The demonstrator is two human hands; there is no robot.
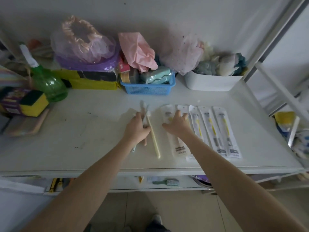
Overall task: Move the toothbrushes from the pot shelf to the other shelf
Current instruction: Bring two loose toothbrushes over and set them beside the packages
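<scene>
On the white shelf (83, 148) lie several packaged toothbrushes in a row, among them the rightmost pack (227, 131) and its neighbour (211, 129). My right hand (178, 124) rests flat, fingers spread, on the leftmost packs (179, 148). My left hand (136, 127) is closed around a few loose toothbrushes (144, 111), their heads pointing away from me. A cream loose toothbrush (154, 141) lies on the shelf just right of that hand, between my two hands.
Along the back stand a blue basket (148, 90), a white tub (210, 83), yellow boxes (93, 84) under bags, a green bottle (48, 84) and sponges (25, 102). A lower shelf holds a small green brush (165, 182). A metal rack post (274, 34) rises right.
</scene>
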